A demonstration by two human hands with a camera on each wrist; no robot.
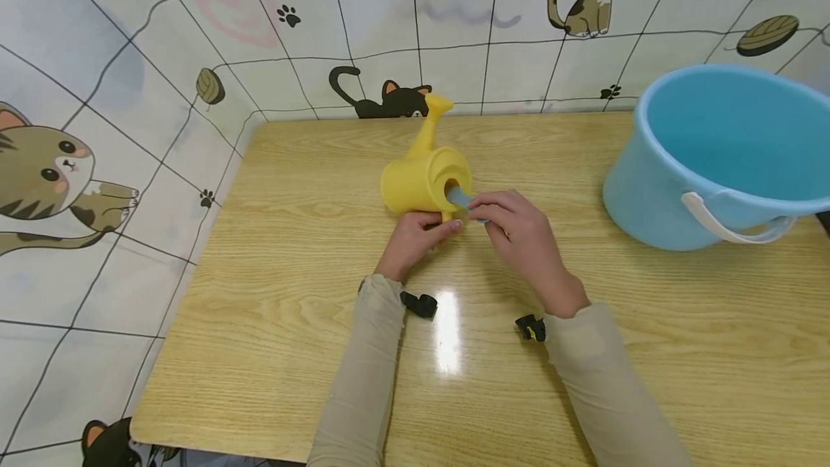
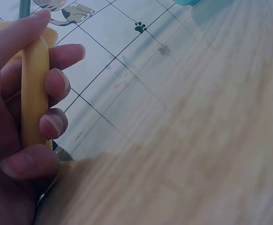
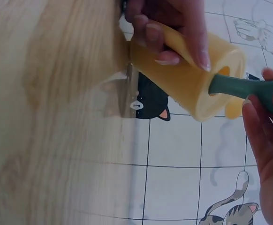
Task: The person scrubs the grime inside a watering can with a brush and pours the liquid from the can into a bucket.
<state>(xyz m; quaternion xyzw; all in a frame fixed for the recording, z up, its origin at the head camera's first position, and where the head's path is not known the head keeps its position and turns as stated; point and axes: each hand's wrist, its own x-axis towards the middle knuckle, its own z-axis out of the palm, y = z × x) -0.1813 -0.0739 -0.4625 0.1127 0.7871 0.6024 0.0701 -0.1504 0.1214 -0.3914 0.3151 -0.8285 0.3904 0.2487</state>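
While our left hand (image 1: 415, 236) curls its fingers round the yellow plastic loop handle (image 2: 35, 93) of a cylindrical yellow watering can (image 1: 405, 187), our right hand (image 1: 521, 240) pinches a slim blue-green rod-like tool (image 3: 235, 86) just to the right. The tool's long axis runs leftward and slightly away from the right-hand grip, its far end inside the can's round opening (image 1: 452, 184); the shape of that hidden end we cannot tell. The can sits just beyond the left-hand grip, its body lying roughly crosswise with the opening facing the right hand, and its spout (image 1: 424, 135) pointing away from us. Whether it touches the table we cannot tell.

In the left wrist view we see the curled fingers that the head view mostly hides, and in the right wrist view the tool's shaft passing the opening's edge. We count one can, one tool and, well to the right of both grips, one big light-blue bucket (image 1: 638, 186) with a white handle (image 1: 720, 225). Below the grips spreads one pale wood-grain table (image 1: 292, 272); beyond them stands a white wall (image 1: 369, 20) printed with cats.
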